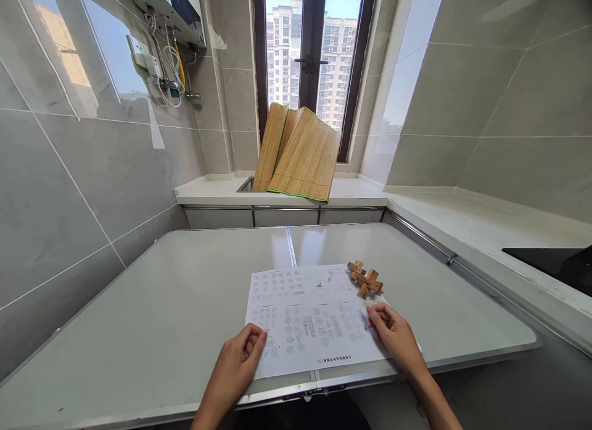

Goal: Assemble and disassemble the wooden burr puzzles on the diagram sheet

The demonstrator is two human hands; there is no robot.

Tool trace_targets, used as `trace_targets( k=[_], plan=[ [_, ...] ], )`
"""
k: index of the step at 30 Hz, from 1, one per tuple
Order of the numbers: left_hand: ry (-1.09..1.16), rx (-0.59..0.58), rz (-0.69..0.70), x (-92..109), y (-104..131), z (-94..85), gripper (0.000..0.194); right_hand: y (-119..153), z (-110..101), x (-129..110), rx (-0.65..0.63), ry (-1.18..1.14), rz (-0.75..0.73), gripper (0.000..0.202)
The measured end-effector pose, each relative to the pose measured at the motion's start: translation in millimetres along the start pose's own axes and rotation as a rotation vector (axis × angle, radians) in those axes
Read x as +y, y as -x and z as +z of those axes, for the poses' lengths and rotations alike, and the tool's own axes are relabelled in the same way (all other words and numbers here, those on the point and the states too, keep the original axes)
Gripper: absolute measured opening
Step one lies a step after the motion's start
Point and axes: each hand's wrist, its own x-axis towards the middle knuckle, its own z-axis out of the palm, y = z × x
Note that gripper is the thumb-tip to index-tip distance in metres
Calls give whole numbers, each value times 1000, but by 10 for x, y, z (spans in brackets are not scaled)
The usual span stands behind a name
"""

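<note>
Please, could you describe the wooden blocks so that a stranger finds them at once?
On the white table lies a printed paper sheet. At its far right corner, beyond the right hand, sit the wooden blocks. Unlike the flat sheet, they are brown with stubby projecting ends.

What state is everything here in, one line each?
Paper sheet: flat, printed side up
Wooden pieces: joined in cross shapes
Left hand: fingers curled
Right hand: fingers bent
Table: unfolded
Bamboo mat: folded, propped up
Window: looks shut
</note>
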Motion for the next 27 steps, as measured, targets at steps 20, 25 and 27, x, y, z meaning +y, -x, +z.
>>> trace_targets(
  k=[20,25,27],
  plan=[
    [0,23,16,0,26,5,49,7,5,14,5,-6,2,49],
    [-1,23,13,41,39,-3,47,16,0,5,3,3,3,49],
    [-4,28,12,50,44,-5,47,18,-2,7,-3,7,14,49]
  ],
)
